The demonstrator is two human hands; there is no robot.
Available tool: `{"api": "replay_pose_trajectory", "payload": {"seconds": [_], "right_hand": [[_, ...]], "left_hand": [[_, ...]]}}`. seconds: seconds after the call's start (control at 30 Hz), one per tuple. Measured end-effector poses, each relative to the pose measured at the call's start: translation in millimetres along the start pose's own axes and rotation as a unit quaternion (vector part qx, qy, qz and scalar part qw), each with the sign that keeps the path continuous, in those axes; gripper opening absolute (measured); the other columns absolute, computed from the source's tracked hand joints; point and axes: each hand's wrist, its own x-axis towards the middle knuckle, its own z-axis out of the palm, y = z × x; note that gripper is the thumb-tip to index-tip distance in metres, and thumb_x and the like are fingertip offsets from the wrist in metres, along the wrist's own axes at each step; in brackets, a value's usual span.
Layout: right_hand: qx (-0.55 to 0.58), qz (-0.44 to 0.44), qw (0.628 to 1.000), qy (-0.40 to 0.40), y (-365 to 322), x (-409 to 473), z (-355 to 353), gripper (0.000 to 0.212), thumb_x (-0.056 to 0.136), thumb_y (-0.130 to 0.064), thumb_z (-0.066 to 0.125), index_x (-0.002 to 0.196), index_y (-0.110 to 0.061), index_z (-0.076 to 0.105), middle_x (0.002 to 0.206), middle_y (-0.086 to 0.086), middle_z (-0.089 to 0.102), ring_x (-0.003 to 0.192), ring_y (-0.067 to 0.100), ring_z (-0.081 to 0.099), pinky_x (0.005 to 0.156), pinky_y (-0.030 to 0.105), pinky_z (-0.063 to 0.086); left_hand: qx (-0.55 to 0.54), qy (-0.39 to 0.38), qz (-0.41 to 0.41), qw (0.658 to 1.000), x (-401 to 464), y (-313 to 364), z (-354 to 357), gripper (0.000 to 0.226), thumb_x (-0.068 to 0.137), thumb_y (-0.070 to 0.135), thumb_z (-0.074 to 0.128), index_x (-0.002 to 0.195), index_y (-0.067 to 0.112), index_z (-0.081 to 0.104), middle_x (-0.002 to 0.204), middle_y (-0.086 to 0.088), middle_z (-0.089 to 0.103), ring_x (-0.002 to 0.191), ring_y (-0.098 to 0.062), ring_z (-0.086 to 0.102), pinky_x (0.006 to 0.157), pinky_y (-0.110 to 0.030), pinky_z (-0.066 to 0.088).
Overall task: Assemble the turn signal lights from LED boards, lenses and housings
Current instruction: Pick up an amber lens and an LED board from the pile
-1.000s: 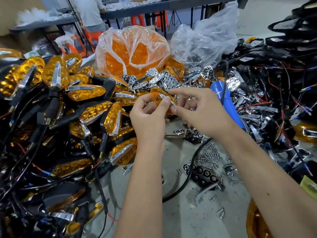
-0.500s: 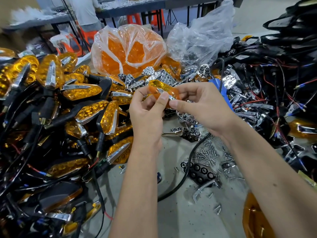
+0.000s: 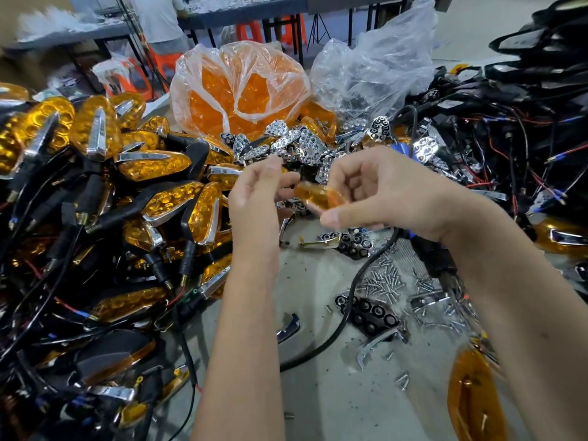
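My right hand (image 3: pixel 385 192) grips a small amber lens (image 3: pixel 318 195) between thumb and curled fingers, above the middle of the table. My left hand (image 3: pixel 257 195) is just left of it, thumb raised and fingers loosely extended, fingertips at the lens's left end; motion blur hides whether they touch. Assembled amber turn signals (image 3: pixel 152 167) with black stems lie heaped on the left. Chrome reflectors (image 3: pixel 302 141) are piled behind my hands. Black LED boards (image 3: pixel 369 311) lie on the table. Black housings with wires (image 3: pixel 525 148) fill the right.
A plastic bag of amber lenses (image 3: pixel 238 90) and a clear bag (image 3: pixel 372 78) stand at the back. Loose screws (image 3: pixel 385 281), a black cable (image 3: pixel 346 300) and chrome trim (image 3: pixel 375 345) lie on the grey table (image 3: pixel 334 402). Another amber lens (image 3: pixel 471 396) sits bottom right. A person (image 3: pixel 159 23) stands far behind.
The lens has come lower and to the right in my right hand. My left hand's pinch on it has loosened and its thumb has lifted away.
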Motion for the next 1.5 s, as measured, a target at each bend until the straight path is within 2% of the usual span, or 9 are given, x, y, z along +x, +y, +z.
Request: {"api": "replay_pose_trajectory", "payload": {"seconds": [0.13, 0.3, 0.5, 0.67, 0.87, 1.13, 1.3, 1.43, 1.5], "right_hand": [[-0.151, 0.105, 0.968, -0.172, -4.5, 1.9, 16.1, 0.023, 0.079, -0.018, 0.091, 0.083, -0.013, 0.069, 0.069, 0.001, 0.068, 0.058, 0.013, 0.057, 0.05, 0.024, 0.046], [-0.235, 0.177, 0.933, -0.208, -1.9, 3.1, 27.5, 0.029, 0.085, -0.035, 0.086, 0.081, -0.011, 0.071, 0.067, 0.004, 0.069, 0.056, 0.015, 0.059, 0.049, 0.022, 0.048], [-0.218, 0.11, 0.97, -0.001, -4.4, 2.6, 15.5, 0.038, 0.094, -0.038, 0.076, 0.069, -0.011, 0.067, 0.054, -0.002, 0.062, 0.045, 0.008, 0.055, 0.045, 0.021, 0.044], [-0.346, 0.083, 0.899, 0.256, 21.8, 13.0, 12.5, 0.021, 0.097, -0.03, 0.072, 0.081, -0.017, 0.067, 0.076, -0.003, 0.067, 0.075, 0.017, 0.063, 0.076, 0.042, 0.057], [-0.449, 0.144, 0.861, 0.19, 31.6, 15.0, 21.5, 0.048, 0.085, -0.038, 0.084, 0.119, -0.018, 0.057, 0.104, 0.0, 0.061, 0.099, 0.024, 0.06, 0.081, 0.04, 0.053], [-0.321, 0.087, 0.91, 0.245, 16.3, 7.2, 4.8, 0.017, 0.102, -0.015, 0.057, 0.092, -0.003, 0.064, 0.078, 0.009, 0.066, 0.057, 0.014, 0.05, 0.06, 0.041, 0.044], [-0.214, 0.076, 0.941, 0.251, 5.4, -4.3, -9.5, 0.018, 0.108, -0.004, 0.043, 0.109, -0.011, 0.06, 0.099, 0.012, 0.072, 0.077, 0.025, 0.07, 0.079, 0.049, 0.06], [-0.206, 0.038, 0.92, 0.332, -1.6, -22.0, -31.0, 0.032, 0.097, 0.004, 0.048, 0.107, -0.022, 0.062, 0.087, -0.006, 0.069, 0.063, -0.006, 0.06, 0.062, 0.014, 0.049], [-0.208, 0.041, 0.908, 0.361, -5.5, -35.7, -41.5, 0.032, 0.091, 0.006, 0.048, 0.1, -0.019, 0.067, 0.077, -0.009, 0.063, 0.06, -0.003, 0.053, 0.06, 0.015, 0.041]], "left_hand": [[-0.083, 0.045, -0.015, 0.995, 3.9, -1.2, -1.9, 0.031, 0.099, 0.042, 0.057, 0.11, 0.016, 0.068, 0.093, -0.006, 0.079, 0.074, -0.019, 0.068, 0.06, -0.027, 0.048], [-0.092, 0.066, -0.024, 0.993, 3.4, -4.1, -0.9, 0.024, 0.105, 0.035, 0.054, 0.103, 0.016, 0.068, 0.086, -0.004, 0.077, 0.066, -0.014, 0.066, 0.057, -0.025, 0.047], [-0.027, 0.076, -0.01, 0.997, 1.2, -4.7, 5.2, 0.015, 0.101, 0.028, 0.059, 0.099, 0.015, 0.066, 0.081, -0.002, 0.077, 0.062, -0.01, 0.063, 0.053, -0.022, 0.046], [0.099, 0.028, 0.0, 0.995, -5.6, -12.0, 18.0, 0.003, 0.097, 0.022, 0.064, 0.097, 0.02, 0.066, 0.082, 0.002, 0.076, 0.067, -0.008, 0.065, 0.065, -0.03, 0.05], [0.182, 0.002, 0.015, 0.983, -9.0, -13.2, 24.1, 0.002, 0.094, 0.022, 0.065, 0.094, 0.024, 0.064, 0.093, -0.003, 0.074, 0.088, -0.025, 0.07, 0.083, -0.05, 0.06], [0.196, 0.019, 0.051, 0.979, -18.5, -5.7, 33.8, 0.004, 0.091, 0.019, 0.066, 0.09, 0.023, 0.067, 0.088, -0.001, 0.074, 0.085, -0.019, 0.071, 0.083, -0.05, 0.06], [0.194, 0.008, 0.092, 0.977, -25.9, 1.4, 54.6, 0.002, 0.088, 0.021, 0.067, 0.088, 0.023, 0.069, 0.083, 0.003, 0.072, 0.079, -0.016, 0.07, 0.074, -0.04, 0.059], [0.189, 0.006, 0.091, 0.978, -35.9, 0.9, 89.2, 0.007, 0.088, 0.015, 0.068, 0.086, 0.022, 0.068, 0.076, 0.008, 0.068, 0.068, -0.005, 0.062, 0.065, -0.028, 0.047], [0.2, -0.025, 0.093, 0.975, -41.4, -0.2, 111.3, 0.01, 0.087, 0.013, 0.068, 0.084, 0.022, 0.067, 0.075, 0.01, 0.067, 0.069, -0.005, 0.062, 0.067, -0.028, 0.048]]}}
